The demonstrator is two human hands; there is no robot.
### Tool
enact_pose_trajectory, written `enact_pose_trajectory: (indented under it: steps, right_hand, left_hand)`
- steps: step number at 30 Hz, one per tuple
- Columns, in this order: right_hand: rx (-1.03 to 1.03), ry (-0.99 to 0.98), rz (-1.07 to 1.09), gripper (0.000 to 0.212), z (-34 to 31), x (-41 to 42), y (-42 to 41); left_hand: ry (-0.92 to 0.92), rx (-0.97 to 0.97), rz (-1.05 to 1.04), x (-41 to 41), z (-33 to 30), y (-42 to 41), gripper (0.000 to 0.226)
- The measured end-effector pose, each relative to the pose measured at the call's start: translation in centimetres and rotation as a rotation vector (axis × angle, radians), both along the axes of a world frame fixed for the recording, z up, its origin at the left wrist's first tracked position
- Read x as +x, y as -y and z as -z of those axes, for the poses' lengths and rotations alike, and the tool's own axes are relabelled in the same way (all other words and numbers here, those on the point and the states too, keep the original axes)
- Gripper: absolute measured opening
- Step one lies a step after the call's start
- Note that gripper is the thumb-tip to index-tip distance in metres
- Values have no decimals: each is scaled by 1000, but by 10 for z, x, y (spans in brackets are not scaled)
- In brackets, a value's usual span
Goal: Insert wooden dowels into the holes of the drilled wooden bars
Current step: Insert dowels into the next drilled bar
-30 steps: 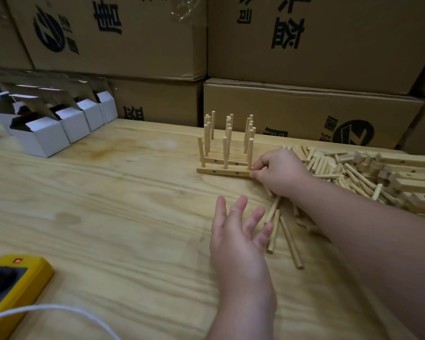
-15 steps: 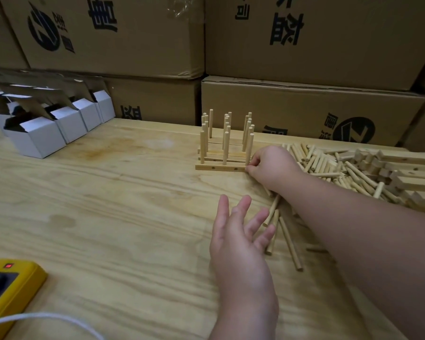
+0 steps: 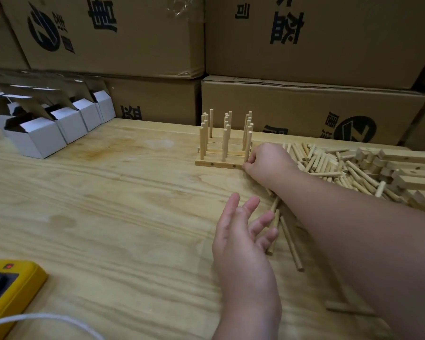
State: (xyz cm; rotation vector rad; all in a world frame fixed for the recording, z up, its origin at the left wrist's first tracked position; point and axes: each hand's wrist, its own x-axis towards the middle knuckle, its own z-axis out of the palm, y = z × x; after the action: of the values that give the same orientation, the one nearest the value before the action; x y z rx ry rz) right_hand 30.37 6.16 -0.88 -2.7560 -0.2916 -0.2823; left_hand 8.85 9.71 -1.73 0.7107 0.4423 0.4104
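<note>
Several drilled wooden bars lie side by side at the table's far middle, each with upright dowels; the nearest bar (image 3: pixel 217 164) carries three. My right hand (image 3: pixel 268 163) grips the right end of that nearest bar, fingers curled at the base of its rightmost dowel (image 3: pixel 247 146). My left hand (image 3: pixel 243 231) hovers open above the table, fingers spread and holding nothing. A few long dowels (image 3: pixel 291 244) lie loose under my right forearm. A heap of short dowels (image 3: pixel 329 165) and undrilled-looking bars (image 3: pixel 412 168) sits to the right.
Stacked cardboard cartons (image 3: pixel 304 106) wall off the back of the wooden table (image 3: pixel 108 204). Small white boxes (image 3: pixel 42 138) stand at the far left. A yellow device (image 3: pixel 12 288) with a white cable (image 3: pixel 47 320) lies at the near left corner.
My right hand stays at the right end of the nearest bar. My left hand has turned slightly, palm more upward. The view has shifted a little.
</note>
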Motion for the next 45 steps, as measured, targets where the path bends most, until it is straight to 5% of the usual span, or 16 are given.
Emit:
enact_pose_trajectory:
  steps: [11,16,18,22,25,30,39,45]
  right_hand:
    - [330,77,-66,20,-32,-72,67]
    - [387,159,-41,19,-39,-175,139]
    - [372,174,-228,29,-37,-238,162]
    - [-23,-47,-652,32,-10,-312,202]
    - [-143,-110,-699,34,8,-320,219]
    - [-66,78,-486,30,8,-301,220]
    - [45,293,199,26,-1,-277,274]
    - [-23,34,538,17,-7,-282,310]
  left_hand:
    - [222,932,488,-16,14,24,27]
    - [196,1003,497,-17,11,24,22]
    - [169,987,465,-18,10,25,20]
    - [142,972,432,-20,9,25,16]
    - [152,970,426,-20,10,25,17]
    - [156,1023,402,-21,9,25,29]
    - [162,1071,371,-23,9,26,29]
    - [182,1078,351,-24,9,27,29]
